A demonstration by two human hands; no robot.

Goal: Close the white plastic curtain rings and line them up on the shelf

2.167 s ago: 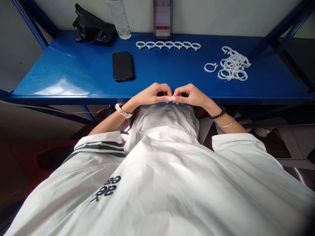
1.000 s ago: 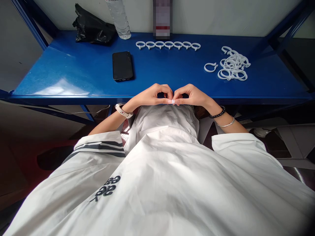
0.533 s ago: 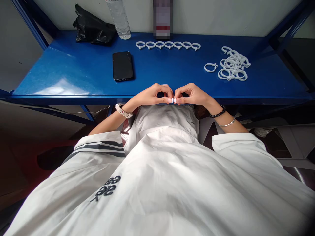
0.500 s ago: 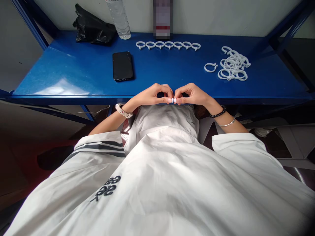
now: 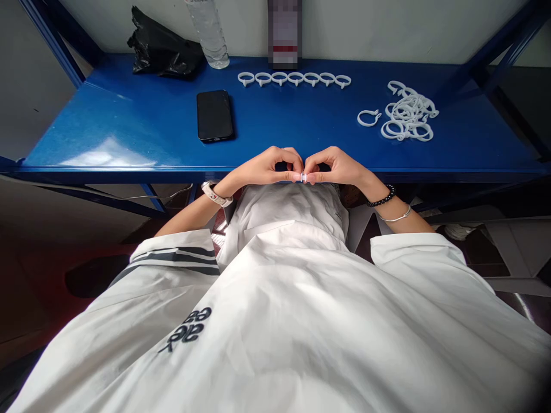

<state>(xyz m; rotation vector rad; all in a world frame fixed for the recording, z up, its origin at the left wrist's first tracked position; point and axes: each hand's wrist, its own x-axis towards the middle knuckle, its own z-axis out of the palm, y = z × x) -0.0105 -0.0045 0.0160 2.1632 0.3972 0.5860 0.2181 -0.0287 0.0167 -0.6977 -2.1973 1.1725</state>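
Note:
At the front edge of the blue table, my left hand and my right hand meet fingertip to fingertip. Both pinch a white plastic ring, of which only a small end part shows between the thumbs; fingers hide the rest. Toward the back of the table stand several white rings in a row, their small tabs facing me. One single open white ring lies to the right of my hands, beside a tangled pile of white rings.
A black phone lies left of centre on the blue table. Behind it are a black plastic bag and a clear water bottle. A blurred upright box stands against the wall. Blue metal posts frame both sides.
Both hands stay almost in place, with only a slight shift of the fingertips on the small white part. Nothing on the table has moved.

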